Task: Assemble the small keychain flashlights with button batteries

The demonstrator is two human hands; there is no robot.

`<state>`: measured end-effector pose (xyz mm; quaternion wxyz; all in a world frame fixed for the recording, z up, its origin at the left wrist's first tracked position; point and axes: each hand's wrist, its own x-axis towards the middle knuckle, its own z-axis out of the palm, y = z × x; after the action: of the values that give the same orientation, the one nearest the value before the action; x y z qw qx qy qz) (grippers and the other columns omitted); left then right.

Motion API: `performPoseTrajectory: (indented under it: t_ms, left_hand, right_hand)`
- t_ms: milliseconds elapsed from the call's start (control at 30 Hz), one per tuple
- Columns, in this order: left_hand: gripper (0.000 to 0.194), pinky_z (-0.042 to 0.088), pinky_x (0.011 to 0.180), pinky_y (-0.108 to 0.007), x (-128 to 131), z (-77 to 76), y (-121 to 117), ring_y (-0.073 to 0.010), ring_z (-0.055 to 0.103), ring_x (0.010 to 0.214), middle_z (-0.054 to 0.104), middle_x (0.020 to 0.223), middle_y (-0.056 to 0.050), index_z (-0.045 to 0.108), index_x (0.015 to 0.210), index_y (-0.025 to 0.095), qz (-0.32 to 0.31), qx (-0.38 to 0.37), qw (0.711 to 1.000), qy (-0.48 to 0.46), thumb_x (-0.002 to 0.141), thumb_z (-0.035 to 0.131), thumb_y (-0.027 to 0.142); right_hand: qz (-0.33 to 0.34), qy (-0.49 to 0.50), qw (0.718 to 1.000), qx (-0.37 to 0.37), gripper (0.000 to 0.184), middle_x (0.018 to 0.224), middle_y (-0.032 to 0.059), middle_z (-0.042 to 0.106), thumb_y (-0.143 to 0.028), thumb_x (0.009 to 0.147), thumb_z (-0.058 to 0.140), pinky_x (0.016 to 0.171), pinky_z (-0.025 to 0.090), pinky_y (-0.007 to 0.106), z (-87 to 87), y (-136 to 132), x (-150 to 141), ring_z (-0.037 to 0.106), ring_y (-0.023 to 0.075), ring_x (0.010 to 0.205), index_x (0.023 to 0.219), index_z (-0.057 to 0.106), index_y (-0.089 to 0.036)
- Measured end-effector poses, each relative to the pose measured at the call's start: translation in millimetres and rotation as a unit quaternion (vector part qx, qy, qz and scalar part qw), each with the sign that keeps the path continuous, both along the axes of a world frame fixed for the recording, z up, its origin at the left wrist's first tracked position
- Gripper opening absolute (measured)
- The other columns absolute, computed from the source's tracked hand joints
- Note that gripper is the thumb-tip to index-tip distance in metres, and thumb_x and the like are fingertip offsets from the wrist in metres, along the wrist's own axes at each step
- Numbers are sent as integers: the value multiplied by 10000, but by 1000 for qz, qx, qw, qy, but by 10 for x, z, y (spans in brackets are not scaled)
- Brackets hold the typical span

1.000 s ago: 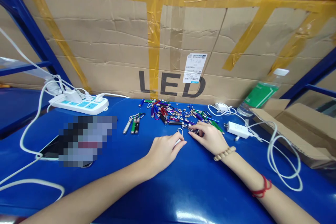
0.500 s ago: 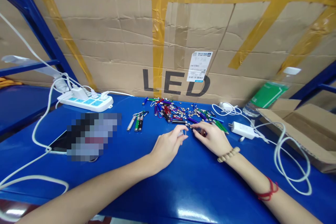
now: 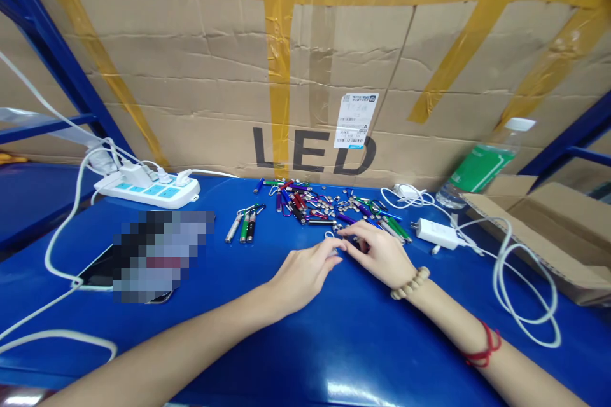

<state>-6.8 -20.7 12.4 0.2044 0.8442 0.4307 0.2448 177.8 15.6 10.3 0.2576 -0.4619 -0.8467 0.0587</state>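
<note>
My left hand (image 3: 303,276) is closed in a pinch. From its fingertips juts a small silvery loop (image 3: 329,234), which looks like a carabiner clip; the rest is hidden by the fingers. My right hand (image 3: 379,251) has its fingers bent, the thumb and fingertips meeting those of my left hand; whatever they pinch is too small to make out. Just beyond the fingertips lies a black penlight (image 3: 322,222). Behind it spreads a pile of coloured penlights (image 3: 298,200), clips and small round button cells (image 3: 329,206). Three penlights with clips (image 3: 244,227) lie side by side to the left.
On the left are a white power strip (image 3: 147,189) with cables and a blurred-out phone-like object (image 3: 157,257). To the right are a white charger (image 3: 436,233), a coiled cable, a tilted bottle (image 3: 482,168) and an open carton (image 3: 539,235). A large cardboard box (image 3: 214,76) stands behind.
My hands have come closer together and their fingertips now meet. The silvery loop shows more clearly beyond my left fingers. The whole view has shifted slightly.
</note>
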Motion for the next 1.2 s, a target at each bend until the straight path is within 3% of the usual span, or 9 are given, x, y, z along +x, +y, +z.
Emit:
performPoseTrajectory:
  t_ms: [167,433,600,767,967,1100,1200]
  left_hand:
    - [210,450,679,-199,0,-2,-22,-128,626,787,635,985,0,486,1045,236,-67,40,997,20,915,323,216]
    - [206,457,744,-210,7,-5,-24,-137,620,869,635,1018,-3,508,1035,233,-83,53,994,47,916,340,238]
    - [225,462,754,-235,12,13,-17,-149,623,878,640,1028,-9,461,1105,243,-39,38,998,32,913,342,243]
    - [189,450,770,-248,10,9,17,-151,605,917,647,979,6,501,1021,246,22,32,999,4,911,348,256]
    - [185,443,763,-251,3,-18,31,-153,606,914,645,991,13,484,1037,251,57,14,998,-24,910,355,290]
    - [190,430,801,-247,1,-24,30,-143,595,935,642,1002,14,499,999,248,50,8,998,-36,915,329,262]
    - [201,429,779,-231,3,-3,24,-131,601,885,645,955,16,500,999,244,46,6,998,-43,913,318,235]
  right_hand:
    - [-7,14,1000,-13,226,957,30,618,-290,869,417,545,434,219,30,-23,-10,554,94,584,953,616,-225]
    - [-5,10,1000,-13,198,934,12,622,-298,871,429,544,434,222,19,-32,-16,541,85,549,933,607,-236]
    - [18,4,1000,-25,219,975,24,629,-270,882,399,608,468,240,19,-32,-20,602,125,694,949,604,-237]
    - [66,54,996,-38,208,968,42,649,-224,868,428,771,483,283,-27,11,-21,608,164,886,947,620,-212]
    - [69,109,988,-79,199,941,61,680,-229,838,491,675,526,277,-56,28,-40,642,173,804,944,654,-186]
    - [84,129,987,-49,211,941,69,684,-176,833,474,786,509,305,-46,14,-64,632,181,878,929,662,-181]
    - [86,145,985,-37,240,904,63,683,-154,836,443,786,508,309,-50,12,-77,633,177,861,910,668,-192]
